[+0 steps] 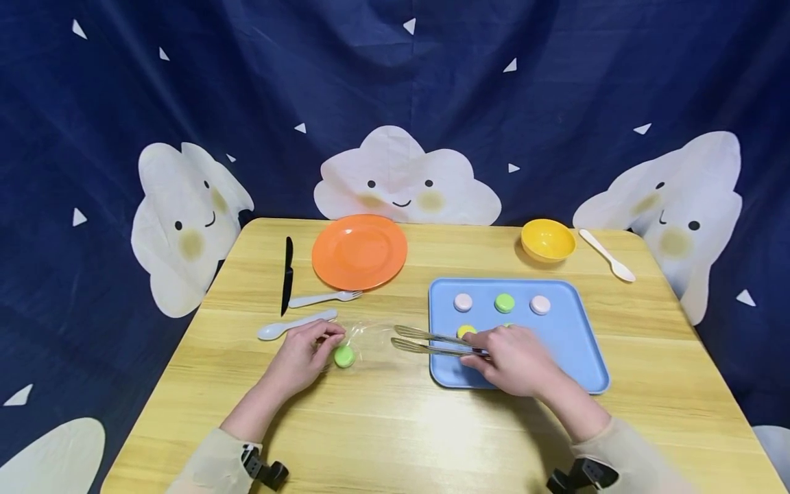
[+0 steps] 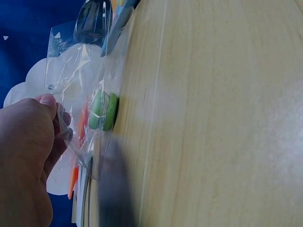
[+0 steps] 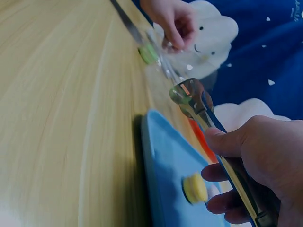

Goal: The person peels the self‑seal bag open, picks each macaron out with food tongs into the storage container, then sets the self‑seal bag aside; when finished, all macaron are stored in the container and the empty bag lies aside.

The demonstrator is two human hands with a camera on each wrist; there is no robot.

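Your left hand (image 1: 302, 357) pinches a clear bag (image 1: 364, 341); the green macaron (image 1: 344, 356) lies inside, just beside your fingertips. Your right hand (image 1: 512, 360) grips metal tongs (image 1: 426, 341), tips empty, pointing toward the bag.

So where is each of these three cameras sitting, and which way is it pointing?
Head: worn on the head, looking forward and down at the table; both forearms, the left hand and the right hand show.
Left wrist: on the left wrist, looking along the tabletop at the clear bag; only the left hand shows.
Right wrist: on the right wrist, looking along the tongs over the blue tray; both hands show.
Shared: the green macaron in the bag appears in all three.
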